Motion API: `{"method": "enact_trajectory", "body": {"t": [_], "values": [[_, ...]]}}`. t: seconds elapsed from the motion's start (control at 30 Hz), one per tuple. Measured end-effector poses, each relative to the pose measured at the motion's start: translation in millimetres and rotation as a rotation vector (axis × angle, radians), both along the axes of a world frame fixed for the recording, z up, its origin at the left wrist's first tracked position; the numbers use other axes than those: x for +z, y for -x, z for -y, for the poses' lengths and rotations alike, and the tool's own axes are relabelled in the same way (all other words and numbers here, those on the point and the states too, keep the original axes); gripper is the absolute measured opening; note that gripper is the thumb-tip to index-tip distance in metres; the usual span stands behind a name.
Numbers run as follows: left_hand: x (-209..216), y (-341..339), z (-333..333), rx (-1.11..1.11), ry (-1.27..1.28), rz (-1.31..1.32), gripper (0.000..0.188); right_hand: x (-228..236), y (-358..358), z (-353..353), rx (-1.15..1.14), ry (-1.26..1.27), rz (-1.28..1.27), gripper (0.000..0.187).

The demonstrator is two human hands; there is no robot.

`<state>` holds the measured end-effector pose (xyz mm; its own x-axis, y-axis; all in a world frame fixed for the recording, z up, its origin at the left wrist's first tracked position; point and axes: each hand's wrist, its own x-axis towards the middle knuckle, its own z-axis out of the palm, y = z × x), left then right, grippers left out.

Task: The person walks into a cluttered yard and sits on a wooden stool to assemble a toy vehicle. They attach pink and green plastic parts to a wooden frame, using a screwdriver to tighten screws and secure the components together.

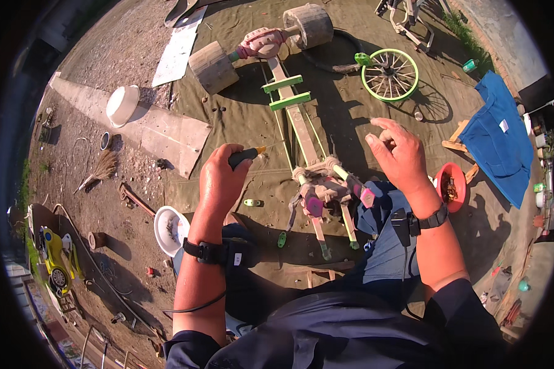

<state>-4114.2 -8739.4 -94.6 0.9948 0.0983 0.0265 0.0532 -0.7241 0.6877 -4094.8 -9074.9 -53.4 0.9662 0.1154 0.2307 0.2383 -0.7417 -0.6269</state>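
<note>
My left hand (220,178) is closed around the dark handle of a screwdriver-like tool (245,157) with a yellow end; its thin tip points right and is hard to make out. Raised on the other side, my right hand (401,154) has its thumb and forefinger apart, with nothing visible between them. Both hands are above a long wooden vehicle frame (300,126) with green crossbars. Its near end carries a cluster of joints and pink-capped parts (314,205) between my knees. At its far end, a pinkish axle housing (263,43) joins two log-like wheels (213,66).
A green-rimmed spoked wheel (390,75) stands at the far right. On the right are a red bowl (453,186) and a blue cloth (498,138). A white basin (170,230), broom head (101,167), pipe wrench (136,200) and yellow toy-like vehicle (56,258) are on the left.
</note>
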Motion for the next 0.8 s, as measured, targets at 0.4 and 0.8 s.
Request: {"method": "enact_trajectory", "body": {"t": [0.4, 0.8], "values": [[-27.9, -62.4, 83.4, -0.574, -0.274, -0.099, 0.028, -59.2, -2.7, 46.5, 0.404, 0.217, -0.764, 0.065], [-99.2, -75.4, 124.2, -0.673, -0.372, -0.171, 0.029, -76.3, 2.6, 50.4, 0.617, 0.299, -0.840, 0.074]]}}
